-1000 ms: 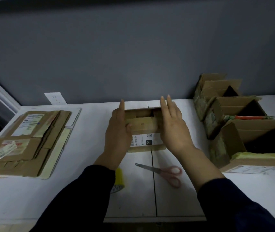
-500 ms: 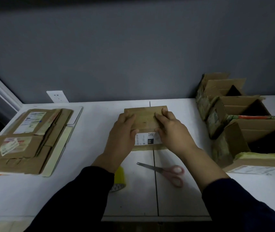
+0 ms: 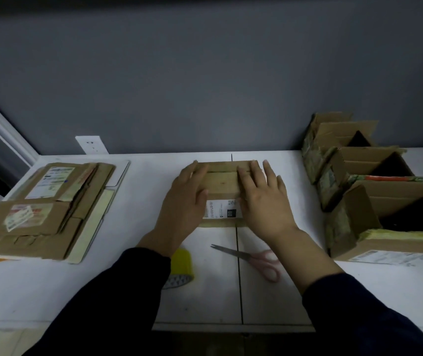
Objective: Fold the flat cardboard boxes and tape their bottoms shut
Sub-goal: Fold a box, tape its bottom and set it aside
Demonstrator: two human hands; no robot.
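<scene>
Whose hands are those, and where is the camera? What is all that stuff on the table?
There is no machine here. Those are a person's own two hands, and the camera sits on the person's head, looking forward and down, so you see roughly what they see.

The left hand and the right hand lie flat, fingers straight, pressing on a small cardboard box in the middle of the white table. They grip nothing.

On the left lies a pile of flat cardboard, not yet folded. On the right are the folded boxes. Near the person lie pink-handled scissors and a yellow roll of tape, partly hidden by the left sleeve.
</scene>
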